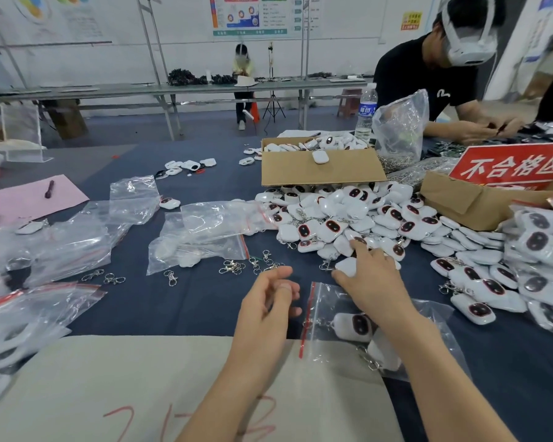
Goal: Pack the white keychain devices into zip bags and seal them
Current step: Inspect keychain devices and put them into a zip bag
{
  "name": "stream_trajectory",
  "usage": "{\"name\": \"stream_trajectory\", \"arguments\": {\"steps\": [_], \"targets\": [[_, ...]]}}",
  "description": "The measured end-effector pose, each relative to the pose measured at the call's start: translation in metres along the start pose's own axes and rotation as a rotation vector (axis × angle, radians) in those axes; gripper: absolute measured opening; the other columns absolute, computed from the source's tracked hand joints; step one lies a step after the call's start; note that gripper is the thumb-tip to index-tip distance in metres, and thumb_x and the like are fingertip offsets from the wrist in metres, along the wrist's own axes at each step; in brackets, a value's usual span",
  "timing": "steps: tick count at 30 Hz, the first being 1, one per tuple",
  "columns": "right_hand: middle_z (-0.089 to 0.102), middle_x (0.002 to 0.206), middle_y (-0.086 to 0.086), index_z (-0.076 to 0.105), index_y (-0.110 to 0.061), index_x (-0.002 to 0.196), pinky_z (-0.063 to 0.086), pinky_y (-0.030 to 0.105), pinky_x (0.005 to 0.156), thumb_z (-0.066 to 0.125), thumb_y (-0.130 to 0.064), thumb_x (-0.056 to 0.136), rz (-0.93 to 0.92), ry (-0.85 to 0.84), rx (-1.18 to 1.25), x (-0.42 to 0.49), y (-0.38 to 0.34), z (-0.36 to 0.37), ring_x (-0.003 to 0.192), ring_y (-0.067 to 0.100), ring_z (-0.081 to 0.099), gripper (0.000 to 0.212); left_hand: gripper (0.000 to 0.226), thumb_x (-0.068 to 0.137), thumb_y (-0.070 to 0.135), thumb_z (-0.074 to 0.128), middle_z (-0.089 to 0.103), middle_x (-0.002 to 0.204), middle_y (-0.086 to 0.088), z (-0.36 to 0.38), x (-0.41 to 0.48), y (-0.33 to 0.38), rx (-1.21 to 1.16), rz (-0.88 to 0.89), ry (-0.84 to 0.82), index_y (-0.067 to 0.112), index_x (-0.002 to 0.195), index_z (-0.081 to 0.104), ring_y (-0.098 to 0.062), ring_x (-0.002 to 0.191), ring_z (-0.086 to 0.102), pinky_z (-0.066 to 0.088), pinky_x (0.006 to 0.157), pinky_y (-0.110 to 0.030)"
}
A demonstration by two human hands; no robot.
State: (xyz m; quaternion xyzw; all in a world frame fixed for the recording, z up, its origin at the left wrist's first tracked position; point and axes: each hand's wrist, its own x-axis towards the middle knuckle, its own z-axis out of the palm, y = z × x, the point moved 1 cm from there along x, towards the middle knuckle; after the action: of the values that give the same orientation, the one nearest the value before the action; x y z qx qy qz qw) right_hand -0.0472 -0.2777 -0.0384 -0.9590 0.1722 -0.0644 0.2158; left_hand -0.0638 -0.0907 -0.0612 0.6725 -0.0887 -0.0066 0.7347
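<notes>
Well, the white keychain device (347,266) being picked sits at the near edge of the big pile (358,218). The right hand (372,282) has thumb and fingers curled round it, pinching it free of its neighbours, I'd say so it can be lifted out. It is a smooth, glossy plastic pebble lying blank side up. Others in the heap show a dark oval window with two red spots, and thin metal chains tangle between them.

Under the right forearm a clear zip bag (326,301) lies flat on the cloth, its red seal strip (306,317) turned toward the left hand (268,304). I can't tell whether the mouth is pressed closed. A bagged device (355,327) shows through the film with its clasp, and at least one more lies beside it. The bag lies close to the pile, so each pick probably has only a short way to go. The left hand hovers beside the strip, fingers loosely curled and holding nothing. My guess is that it waits to hold the mouth open.

Further out, silvery loose clasps (233,266) are scattered on the dark blue tablecloth (189,307), and crinkly empty zip bags (205,231) lie in a slack heap to the left. Behind the pile a cardboard box (320,172) holds more devices, next to a red sign (511,165). Nearest me is a matte beige sheet (109,378) with red scrawl.
</notes>
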Motion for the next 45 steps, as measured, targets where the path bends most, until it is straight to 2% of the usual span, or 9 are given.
{"name": "stream_trajectory", "arguments": {"steps": [5, 7, 10, 15, 22, 25, 30, 38, 45], "targets": [[0.067, 0.100, -0.005, 0.059, -0.035, 0.130, 0.053, 0.024, 0.083, 0.052, -0.036, 0.100, -0.095, -0.125, 0.712, -0.021, -0.020, -0.019, 0.087, 0.010, 0.064, 0.031, 0.021, 0.105, 0.020, 0.053, 0.073, 0.085, 0.002, 0.001, 0.001, -0.002, -0.080, -0.015, -0.016, 0.030, 0.106, 0.070, -0.009, 0.082, 0.068, 0.057, 0.076, -0.025], [0.074, 0.102, 0.001, 0.067, -0.035, 0.115, 0.057, 0.028, 0.091, 0.048, -0.026, 0.104, -0.115, -0.224, 1.016, -0.030, -0.043, -0.012, 0.092, 0.012, 0.071, 0.024, 0.018, 0.104, 0.025, 0.055, 0.074, 0.085, 0.001, 0.001, 0.002, -0.002, -0.118, -0.011, -0.014, 0.034, 0.102, 0.071, -0.010, 0.081, 0.069, 0.056, 0.072, -0.022], [0.074, 0.105, 0.011, 0.072, -0.022, 0.112, 0.058, 0.023, 0.085, 0.045, -0.013, 0.105, -0.133, -0.292, 1.278, -0.039, -0.064, 0.002, 0.099, 0.018, 0.070, 0.029, 0.013, 0.097, 0.034, 0.062, 0.072, 0.083, -0.001, -0.003, 0.006, 0.001, -0.237, -0.042, 0.049, 0.026, 0.106, 0.067, -0.013, 0.079, 0.068, 0.056, 0.067, -0.022], [0.078, 0.102, 0.001, 0.075, -0.026, 0.104, 0.060, 0.030, 0.088, 0.049, -0.006, 0.102, -0.200, -0.349, 1.199, -0.038, -0.059, 0.009, 0.095, 0.014, 0.072, 0.033, 0.015, 0.097, 0.024, 0.066, 0.076, 0.097, -0.002, -0.010, 0.011, 0.001, -0.305, -0.076, 0.075, 0.020, 0.112, 0.069, -0.016, 0.088, 0.070, 0.056, 0.070, -0.023], [0.078, 0.094, -0.007, 0.072, -0.034, 0.102, 0.059, 0.023, 0.078, 0.062, -0.001, 0.092, -0.281, -0.325, 0.988, -0.039, -0.054, 0.021, 0.089, 0.008, 0.072, 0.036, 0.018, 0.095, 0.029, 0.069, 0.077, 0.111, -0.002, -0.022, 0.016, 0.002, -0.278, -0.081, 0.102, 0.031, 0.112, 0.075, -0.018, 0.094, 0.070, 0.056, 0.088, -0.038], [0.078, 0.097, -0.008, 0.072, -0.032, 0.105, 0.060, 0.025, 0.077, 0.065, -0.007, 0.095, -0.260, -0.326, 1.058, -0.037, -0.052, 0.024, 0.093, 0.010, 0.073, 0.028, 0.019, 0.094, 0.033, 0.070, 0.077, 0.110, 0.005, -0.021, 0.015, 0.003, -0.187, -0.019, 0.080, 0.033, 0.112, 0.075, -0.011, 0.100, 0.071, 0.057, 0.085, -0.029], [0.077, 0.093, -0.003, 0.079, -0.037, 0.094, 0.062, 0.028, 0.074, 0.067, -0.024, 0.097, -0.203, -0.304, 1.135, -0.035, -0.050, 0.023, 0.086, 0.015, 0.074, 0.018, 0.017, 0.098, 0.018, 0.065, 0.077, 0.107, 0.009, -0.020, 0.017, 0.004, -0.081, 0.071, 0.071, 0.024, 0.110, 0.075, -0.002, 0.101, 0.070, 0.049, 0.080, -0.008], [0.076, 0.091, -0.002, 0.079, -0.037, 0.091, 0.062, 0.029, 0.071, 0.064, -0.027, 0.099, -0.182, -0.317, 1.157, -0.035, -0.051, 0.026, 0.082, 0.014, 0.073, 0.019, 0.018, 0.098, 0.017, 0.065, 0.077, 0.106, 0.009, -0.020, 0.016, 0.007, -0.088, 0.077, 0.058, 0.023, 0.110, 0.076, 0.000, 0.101, 0.069, 0.049, 0.079, -0.007], [0.072, 0.077, -0.007, 0.075, -0.021, 0.096, 0.061, 0.029, 0.068, 0.059, -0.025, 0.101, -0.173, -0.247, 1.135, -0.033, -0.049, 0.030, 0.071, 0.007, 0.068, 0.017, 0.021, 0.096, 0.015, 0.067, 0.077, 0.107, 0.011, -0.019, 0.015, 0.007, -0.081, 0.065, 0.036, 0.024, 0.114, 0.075, 0.000, 0.102, 0.070, 0.049, 0.080, -0.008]]}}
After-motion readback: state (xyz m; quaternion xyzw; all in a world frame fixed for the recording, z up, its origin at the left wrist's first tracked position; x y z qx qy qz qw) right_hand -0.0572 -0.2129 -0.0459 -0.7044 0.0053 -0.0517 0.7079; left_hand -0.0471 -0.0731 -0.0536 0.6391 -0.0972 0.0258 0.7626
